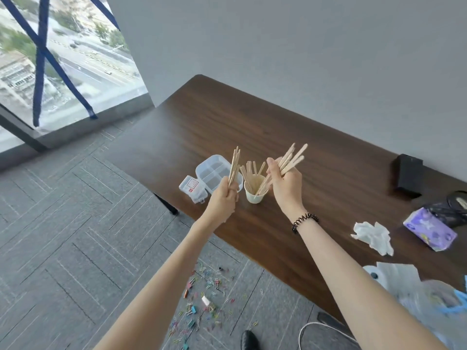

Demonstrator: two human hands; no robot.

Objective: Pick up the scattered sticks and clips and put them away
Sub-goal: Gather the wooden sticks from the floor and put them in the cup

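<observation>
Well, hands: I am seeing two, the left hand (pixel 225 193) at 9 o'clock of the paper cup (pixel 255 195) and the right hand (pixel 286 184) at 3 o'clock, both above the table (pixel 252 117).
Left grasp: fingers are curling tight round the left bundle (pixel 234 165) of sticks, its long axis pointing to 12 o'clock.
Right grasp: fingers are clenching the right bundle (pixel 290 157), which is fanning toward 1 o'clock, its lower ends reaching the cup's rim.
Cup: one, standing upright, holding more loose sticks (pixel 251 174) that are leaning several ways.
Boxes: two clear boxes (pixel 214 170) are lying at 9 o'clock of the cup; the left hand is covering one corner.
Clips: many clips (pixel 207 294) are lying scattered on the carpet (pixel 75 236) at 6 o'clock, too small for counting.
Stick counts: edges are blurring together; I cannot tell the number per bundle.
</observation>
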